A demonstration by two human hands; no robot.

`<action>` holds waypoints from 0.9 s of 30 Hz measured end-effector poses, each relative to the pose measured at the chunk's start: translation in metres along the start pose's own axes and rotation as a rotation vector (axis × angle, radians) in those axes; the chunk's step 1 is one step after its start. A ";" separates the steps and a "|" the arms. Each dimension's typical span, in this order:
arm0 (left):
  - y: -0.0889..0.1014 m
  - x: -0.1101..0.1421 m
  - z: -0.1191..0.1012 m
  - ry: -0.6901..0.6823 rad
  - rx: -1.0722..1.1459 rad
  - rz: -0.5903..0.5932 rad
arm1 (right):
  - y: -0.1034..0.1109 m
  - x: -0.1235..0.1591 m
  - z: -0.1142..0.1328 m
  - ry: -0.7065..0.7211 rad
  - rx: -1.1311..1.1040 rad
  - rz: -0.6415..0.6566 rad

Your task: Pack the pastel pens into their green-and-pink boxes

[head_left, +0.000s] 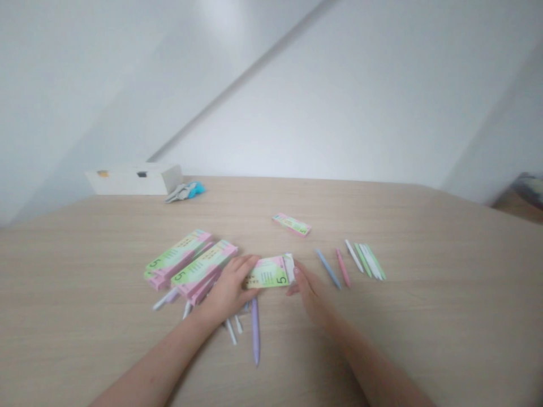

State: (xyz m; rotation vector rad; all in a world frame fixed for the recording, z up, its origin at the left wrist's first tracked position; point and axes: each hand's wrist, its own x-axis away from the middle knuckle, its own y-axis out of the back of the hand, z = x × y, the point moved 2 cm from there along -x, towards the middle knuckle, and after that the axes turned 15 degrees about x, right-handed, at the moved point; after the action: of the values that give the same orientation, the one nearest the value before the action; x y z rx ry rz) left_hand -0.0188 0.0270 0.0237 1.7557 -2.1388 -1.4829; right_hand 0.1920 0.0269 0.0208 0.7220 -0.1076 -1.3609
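My left hand grips the left end of a green and pink pen box marked 5, which lies crosswise in front of me. At the box's right end, a whitish end flap shows, and my right hand has its fingertips closed on that end. Below the box lies a purple pen. Several white pens stick out beneath my left wrist. Just left of that hand are stacked pen boxes of the same kind.
Another pen box lies farther back. To the right are a blue pen, a pink pen and several white and green pens. A white box and a grey-and-blue crumpled item sit at the back left, by the wall.
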 end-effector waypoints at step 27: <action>-0.004 0.001 -0.002 -0.040 -0.062 0.030 | 0.001 0.005 0.014 0.017 0.324 -0.017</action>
State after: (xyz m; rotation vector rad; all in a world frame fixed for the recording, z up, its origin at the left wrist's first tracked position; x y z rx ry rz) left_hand -0.0148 0.0255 0.0218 1.6811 -2.1029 -1.5732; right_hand 0.1872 0.0167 0.0304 1.0069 -0.3140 -1.3676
